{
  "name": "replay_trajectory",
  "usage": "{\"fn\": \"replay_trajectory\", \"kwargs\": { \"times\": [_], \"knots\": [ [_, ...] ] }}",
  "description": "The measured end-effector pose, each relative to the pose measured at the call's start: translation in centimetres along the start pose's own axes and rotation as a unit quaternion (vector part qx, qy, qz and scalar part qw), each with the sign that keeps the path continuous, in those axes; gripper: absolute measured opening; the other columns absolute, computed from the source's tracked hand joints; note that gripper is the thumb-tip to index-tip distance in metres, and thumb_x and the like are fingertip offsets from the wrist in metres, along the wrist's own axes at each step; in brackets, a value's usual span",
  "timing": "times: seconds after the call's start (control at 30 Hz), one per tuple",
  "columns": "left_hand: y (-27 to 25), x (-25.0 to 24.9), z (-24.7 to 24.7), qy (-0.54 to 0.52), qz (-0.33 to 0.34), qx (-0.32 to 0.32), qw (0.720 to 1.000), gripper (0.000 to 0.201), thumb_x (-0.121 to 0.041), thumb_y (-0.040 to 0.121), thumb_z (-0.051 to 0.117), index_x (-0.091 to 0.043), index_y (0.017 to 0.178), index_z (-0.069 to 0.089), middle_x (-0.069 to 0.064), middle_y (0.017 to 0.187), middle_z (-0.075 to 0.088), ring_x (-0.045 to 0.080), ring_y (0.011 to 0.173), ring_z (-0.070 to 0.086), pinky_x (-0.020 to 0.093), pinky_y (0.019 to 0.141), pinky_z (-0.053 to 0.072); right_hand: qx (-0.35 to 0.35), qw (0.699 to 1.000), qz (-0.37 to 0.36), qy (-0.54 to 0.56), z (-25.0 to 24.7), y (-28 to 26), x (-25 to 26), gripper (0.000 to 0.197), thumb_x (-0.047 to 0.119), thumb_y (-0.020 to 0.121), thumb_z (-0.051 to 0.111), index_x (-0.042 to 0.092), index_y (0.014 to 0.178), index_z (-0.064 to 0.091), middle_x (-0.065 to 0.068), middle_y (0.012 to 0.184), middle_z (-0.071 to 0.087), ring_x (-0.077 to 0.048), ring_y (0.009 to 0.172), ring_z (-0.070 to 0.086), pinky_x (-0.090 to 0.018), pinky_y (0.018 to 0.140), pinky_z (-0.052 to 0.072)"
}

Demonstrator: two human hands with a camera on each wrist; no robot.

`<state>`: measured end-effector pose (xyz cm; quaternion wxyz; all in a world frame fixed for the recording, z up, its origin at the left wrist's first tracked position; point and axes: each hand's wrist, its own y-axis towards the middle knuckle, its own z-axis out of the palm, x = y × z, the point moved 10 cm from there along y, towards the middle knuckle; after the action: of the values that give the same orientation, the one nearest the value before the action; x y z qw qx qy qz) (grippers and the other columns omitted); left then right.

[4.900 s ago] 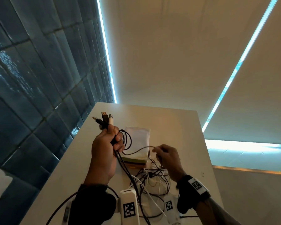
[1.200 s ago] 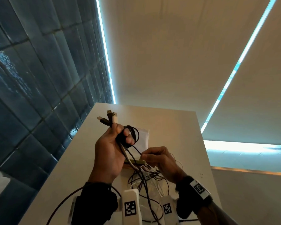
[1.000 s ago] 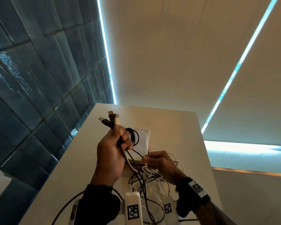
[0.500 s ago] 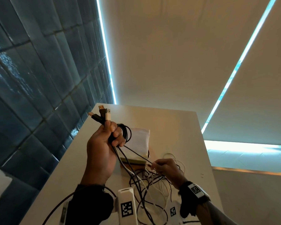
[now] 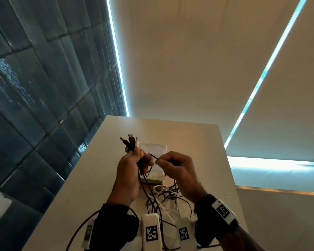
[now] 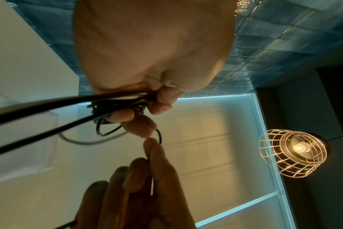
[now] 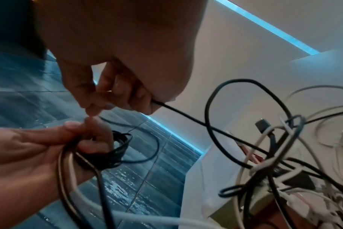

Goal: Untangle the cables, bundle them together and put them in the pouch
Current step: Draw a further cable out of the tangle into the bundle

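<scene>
Right hand [image 5: 178, 169] now raised beside left hand [image 5: 129, 171], pinching thin black cable [image 7: 188, 117]; left clenching gathered cables [image 7: 116, 148]. Winding continues; tangle [image 5: 167, 196] remains on table [image 5: 91, 178].

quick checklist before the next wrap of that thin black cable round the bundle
1. Left hand grips the bundle of cables, plugs sticking up: ok.
2. Right hand pinches the thin black cable: ok.
3. Cable runs free behind the right hand: not ok, it leads into the tangle on the table.
4. Pouch within reach behind the hands: ok.
5. Pouch open: cannot tell.
</scene>
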<state>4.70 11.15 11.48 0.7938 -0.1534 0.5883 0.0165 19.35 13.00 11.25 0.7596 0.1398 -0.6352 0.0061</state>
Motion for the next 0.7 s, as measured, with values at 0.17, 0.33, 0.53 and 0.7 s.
{"fn": "replay_trajectory", "kwargs": {
  "times": [0.17,0.33,0.53,0.7],
  "knots": [
    [-0.6,-0.3,0.7,-0.073,-0.028,0.05,0.996,0.029,-0.022,0.102,0.036,-0.01,0.079,0.05,0.011,0.075,0.066,0.026,0.076,0.061,0.038,0.074,0.043,0.079,0.996,0.024,0.017,2.1,-1.0,-0.4,0.005,-0.006,0.082,0.065,-0.009,0.082,0.068,0.0,0.063,0.063,-0.009,0.055,0.052,-0.019,0.054,0.042],
    [-1.0,-3.1,0.5,-0.188,0.017,0.096,0.977,0.032,-0.022,0.103,0.033,-0.013,0.075,0.047,0.005,0.071,0.052,0.02,0.066,0.054,0.035,0.073,0.043,0.05,0.994,0.096,0.006,0.4,-1.5,-3.7,0.014,-0.007,0.088,0.059,-0.019,0.09,0.066,0.005,0.061,0.066,0.0,0.053,0.058,-0.012,0.053,0.045],
    [-1.5,-3.6,1.2,-0.182,0.049,0.126,0.974,0.033,-0.022,0.102,0.032,-0.015,0.072,0.044,0.001,0.066,0.045,0.013,0.053,0.035,0.027,0.057,0.033,0.01,0.99,0.127,-0.064,-2.2,-1.8,-8.3,0.023,0.013,0.091,0.063,-0.006,0.082,0.072,0.009,0.057,0.058,-0.003,0.052,0.043,-0.016,0.053,0.036],
    [-1.4,-4.0,0.4,-0.157,0.063,0.111,0.979,0.035,-0.022,0.102,0.031,-0.015,0.071,0.044,-0.002,0.063,0.04,0.011,0.051,0.029,0.026,0.054,0.029,0.0,0.978,0.154,-0.143,-4.1,-3.1,-11.9,0.026,0.014,0.093,0.06,0.005,0.071,0.071,0.006,0.061,0.06,-0.005,0.058,0.05,-0.019,0.059,0.04]
  ]
}}
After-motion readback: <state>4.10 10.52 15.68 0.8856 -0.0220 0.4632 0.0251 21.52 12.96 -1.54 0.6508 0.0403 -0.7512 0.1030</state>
